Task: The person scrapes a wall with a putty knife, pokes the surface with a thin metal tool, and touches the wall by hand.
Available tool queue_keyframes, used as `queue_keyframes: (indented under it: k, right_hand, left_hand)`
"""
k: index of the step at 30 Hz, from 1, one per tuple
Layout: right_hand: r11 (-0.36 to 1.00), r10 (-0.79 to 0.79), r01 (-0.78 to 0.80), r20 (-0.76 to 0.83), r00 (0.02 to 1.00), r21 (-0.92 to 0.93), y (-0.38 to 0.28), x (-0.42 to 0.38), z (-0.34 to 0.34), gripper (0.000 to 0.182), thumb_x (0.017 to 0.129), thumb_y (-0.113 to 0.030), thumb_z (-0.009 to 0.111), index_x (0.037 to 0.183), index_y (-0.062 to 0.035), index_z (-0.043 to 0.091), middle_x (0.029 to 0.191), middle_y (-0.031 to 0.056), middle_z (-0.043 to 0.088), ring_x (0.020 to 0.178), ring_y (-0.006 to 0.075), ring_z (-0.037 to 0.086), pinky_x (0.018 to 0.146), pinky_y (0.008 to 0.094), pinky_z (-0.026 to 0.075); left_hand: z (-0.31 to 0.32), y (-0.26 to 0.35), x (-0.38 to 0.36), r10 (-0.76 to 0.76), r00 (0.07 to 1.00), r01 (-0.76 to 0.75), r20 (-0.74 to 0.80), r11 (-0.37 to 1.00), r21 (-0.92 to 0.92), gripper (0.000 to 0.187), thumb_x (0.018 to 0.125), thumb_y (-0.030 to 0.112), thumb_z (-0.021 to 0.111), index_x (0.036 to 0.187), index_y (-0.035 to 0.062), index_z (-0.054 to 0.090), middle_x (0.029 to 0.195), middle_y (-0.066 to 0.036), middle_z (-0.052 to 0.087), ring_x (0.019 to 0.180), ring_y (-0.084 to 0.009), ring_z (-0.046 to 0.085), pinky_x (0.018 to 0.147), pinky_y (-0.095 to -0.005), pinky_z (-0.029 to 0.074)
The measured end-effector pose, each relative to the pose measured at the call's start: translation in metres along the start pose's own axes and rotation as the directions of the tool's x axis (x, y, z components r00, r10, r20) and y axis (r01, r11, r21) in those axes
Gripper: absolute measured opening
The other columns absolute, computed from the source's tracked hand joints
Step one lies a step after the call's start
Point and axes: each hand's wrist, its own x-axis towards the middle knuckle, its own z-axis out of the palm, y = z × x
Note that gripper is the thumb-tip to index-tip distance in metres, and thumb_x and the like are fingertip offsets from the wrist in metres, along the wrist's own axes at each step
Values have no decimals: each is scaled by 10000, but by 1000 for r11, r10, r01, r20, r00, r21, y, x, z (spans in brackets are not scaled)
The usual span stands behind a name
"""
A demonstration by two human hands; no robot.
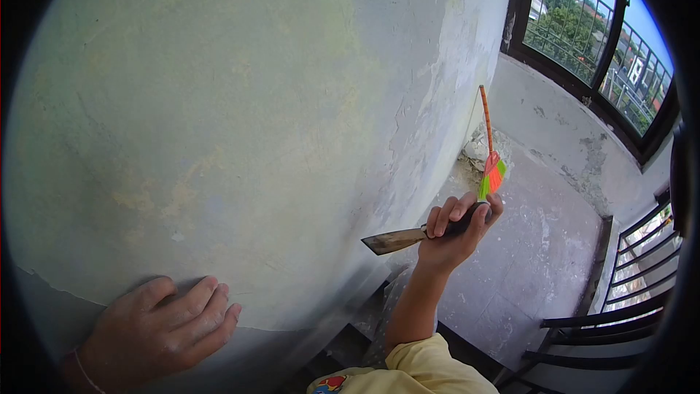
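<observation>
My right hand (pixel 458 233) grips the dark handle of a scraper (pixel 395 240), whose rusty flat blade points left toward a pale green painted wall (pixel 240 102). The blade tip is close to the wall's surface; whether it touches I cannot tell. My left hand (pixel 157 332) lies flat against the lower wall with its fingers spread, just above a line where the paint has come off. A yellow sleeve (pixel 423 368) covers my right upper arm.
A broom (pixel 490 153) with an orange handle and orange-green bristles leans in the far corner beside rubble. A dusty concrete floor (pixel 539 248) runs below. Black metal railings (pixel 627 299) stand at right, and barred windows (pixel 583 22) show trees outside.
</observation>
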Motion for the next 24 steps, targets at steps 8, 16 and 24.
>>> queue_keyframes:
  k: [8,16,24]
  right_hand:
    - [830,-3,6,-6,1000,558,31,29,-25,544,1083,-508,358,699,-142,479,424,-24,324,306,102,269,279,265,306]
    - [779,-7,-64,111,994,624,12,54,-26,409,1059,-308,352,686,-142,357,431,-12,309,312,105,252,264,255,298]
    - [799,151,-233,190,970,555,24,65,-29,412,1056,-274,362,666,-158,301,440,-19,282,333,98,234,282,246,281]
  left_hand:
    - [-3,1,6,-9,999,9,32,1000,7,237,823,227,683,1056,217,719,1115,27,697,1118,-132,606,788,-324,462]
    - [-1,3,8,-10,999,8,53,999,45,249,816,229,698,1065,230,718,1093,40,685,1090,-133,613,812,-330,455]
    - [-1,3,12,-29,998,28,47,999,22,254,805,233,709,1060,241,716,1084,52,669,1087,-123,598,800,-328,439]
